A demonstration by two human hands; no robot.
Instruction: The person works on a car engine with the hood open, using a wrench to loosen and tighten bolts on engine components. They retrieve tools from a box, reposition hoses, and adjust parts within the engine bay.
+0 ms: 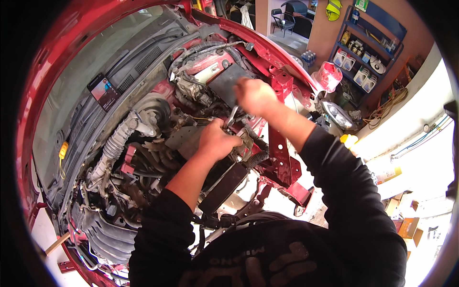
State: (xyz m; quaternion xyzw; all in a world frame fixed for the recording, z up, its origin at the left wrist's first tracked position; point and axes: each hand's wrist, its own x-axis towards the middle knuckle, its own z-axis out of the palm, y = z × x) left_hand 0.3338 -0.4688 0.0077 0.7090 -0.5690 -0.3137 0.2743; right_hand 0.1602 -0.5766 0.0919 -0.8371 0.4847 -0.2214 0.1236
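Note:
Over the open engine bay of a red car, my right hand (256, 97) is closed in a fist, a little blurred, at the upper end of a silver wrench (233, 115). The tool slants down toward my left hand (217, 141), whose fingers are curled around its lower end beside a metal bracket (245, 145); what exactly they grip is hidden. A flat black box, seemingly the battery (227, 82), lies just beyond my hands. Below my left hand sits a long dark panel (224, 188).
A phone (103, 92) rests by the windshield base. A ribbed air hose (111, 152) crosses the engine on the left. The red front frame (282, 153) stands at right, near a loose headlight (338, 115). A blue shelf (366, 48) holds bottles.

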